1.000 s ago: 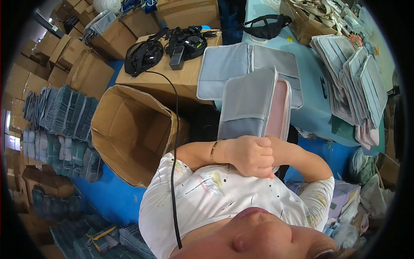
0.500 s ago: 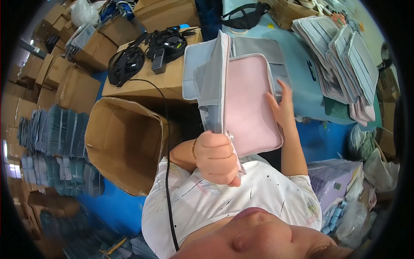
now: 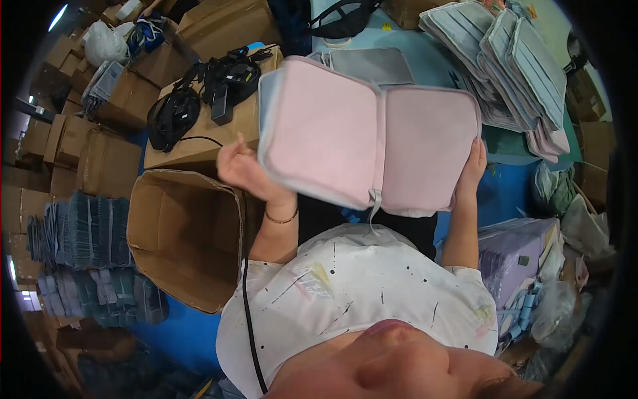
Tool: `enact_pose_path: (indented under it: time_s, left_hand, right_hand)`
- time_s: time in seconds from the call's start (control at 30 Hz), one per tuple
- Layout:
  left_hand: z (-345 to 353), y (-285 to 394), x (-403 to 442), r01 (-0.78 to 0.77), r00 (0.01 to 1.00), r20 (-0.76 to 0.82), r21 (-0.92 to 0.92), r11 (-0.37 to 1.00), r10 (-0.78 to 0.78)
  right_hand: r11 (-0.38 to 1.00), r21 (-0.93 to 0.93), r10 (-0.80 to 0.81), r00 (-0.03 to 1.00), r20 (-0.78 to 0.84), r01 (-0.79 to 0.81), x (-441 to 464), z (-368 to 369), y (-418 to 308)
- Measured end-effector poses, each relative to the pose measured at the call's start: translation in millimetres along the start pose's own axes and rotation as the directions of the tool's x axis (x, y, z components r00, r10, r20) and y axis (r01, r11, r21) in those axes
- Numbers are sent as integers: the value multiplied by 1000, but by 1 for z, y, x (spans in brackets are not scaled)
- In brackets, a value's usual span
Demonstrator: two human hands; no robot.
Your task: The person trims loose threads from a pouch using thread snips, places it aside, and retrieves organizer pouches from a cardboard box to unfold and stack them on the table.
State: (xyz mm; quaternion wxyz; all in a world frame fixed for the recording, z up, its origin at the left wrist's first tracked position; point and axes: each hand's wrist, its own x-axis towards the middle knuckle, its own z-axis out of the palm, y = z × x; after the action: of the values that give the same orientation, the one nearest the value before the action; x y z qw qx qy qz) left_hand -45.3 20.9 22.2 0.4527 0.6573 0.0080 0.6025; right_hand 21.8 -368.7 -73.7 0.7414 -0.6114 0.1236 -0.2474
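Observation:
A pink zippered case (image 3: 325, 126) with pale grey edging lies spread like a book before my chest, its pink outer faces towards me. A grey strap or pull tab hangs at its lower middle. On the right edge, my right hand (image 3: 470, 169) grips the case, part of its fingers hidden behind the panel. My left hand (image 3: 251, 171) is beside the lower left edge, fingers loosely bent and apart; whether it touches the case I cannot tell. Behind the case, a grey case (image 3: 372, 65) rests on the table.
Stacked grey and pink cases (image 3: 512, 73) stand at the table's right. An open cardboard box (image 3: 189, 239) sits at my left, below a carton (image 3: 179, 153) bearing black straps and devices (image 3: 229, 86). A black cable (image 3: 249, 319) runs down my front. Wrapped lilac goods (image 3: 515, 256) lie at right.
The case has swung from partly folded to spread, its left panel turning leftwards. My left hand has gone from a fist at the case's lower edge to its left side. My right hand has closed on the right edge.

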Motion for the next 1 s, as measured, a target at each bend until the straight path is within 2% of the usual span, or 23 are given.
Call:
enact_pose_path:
  time_s: [0.03,0.07,0.1,0.17,0.23,0.3,0.4,0.5,0.57,0.63,0.67,0.7,0.77,0.83,0.93,1.0]
  left_hand:
    - [9,-3,-15,371,913,-58,-288,883,-403]
    - [1,-23,-32,540,820,22,-362,760,-572]
    - [-8,-52,-57,681,696,115,-418,601,-709]
    - [-32,-61,-102,820,343,263,-553,150,-902]
    - [-50,-44,-122,867,180,500,-487,-103,-847]
    - [-54,-17,-138,890,7,514,-395,-229,-858]
    - [-41,-4,-148,953,26,777,-210,-220,-630]
    - [-27,14,-133,990,-8,946,-38,-136,-325]
    - [-16,33,-75,984,-171,871,126,-127,-460]
    - [-4,27,-78,952,246,797,-306,-18,-552]
    - [2,36,-60,889,417,693,-446,105,-588]
    - [8,52,-31,795,571,562,-561,231,-598]
    - [20,65,6,593,790,298,-597,540,-536]
    - [25,68,29,446,892,216,-562,696,-397]
    - [30,40,43,343,914,330,-324,882,-235]
    - [46,35,50,0,842,539,-47,999,25]
  right_hand:
    - [996,83,41,999,-29,-39,-10,13,-3]
    - [995,82,55,998,-44,-52,-25,31,-32]
    - [993,93,75,997,-26,-73,-24,29,-31]
    - [987,109,115,993,12,-116,-19,24,-26]
    - [979,138,153,988,-9,-151,-30,34,-39]
    - [973,162,174,984,-32,-166,-37,34,-39]
    - [966,216,154,987,-38,-142,-43,35,-43]
    - [949,291,119,993,17,-119,-68,56,-61]
    - [930,359,66,997,41,-76,-77,67,-66]
    - [943,286,143,984,106,-168,-73,71,-56]
    - [945,247,186,974,130,-213,-69,71,-44]
    - [888,314,226,913,339,-336,-63,65,-17]
    - [926,4,334,826,455,-377,-79,82,-25]
    - [965,-33,236,808,539,-260,-89,89,-14]
    - [951,-74,285,763,580,-300,-95,82,-9]
    - [944,-117,318,755,573,-309,-97,74,-5]
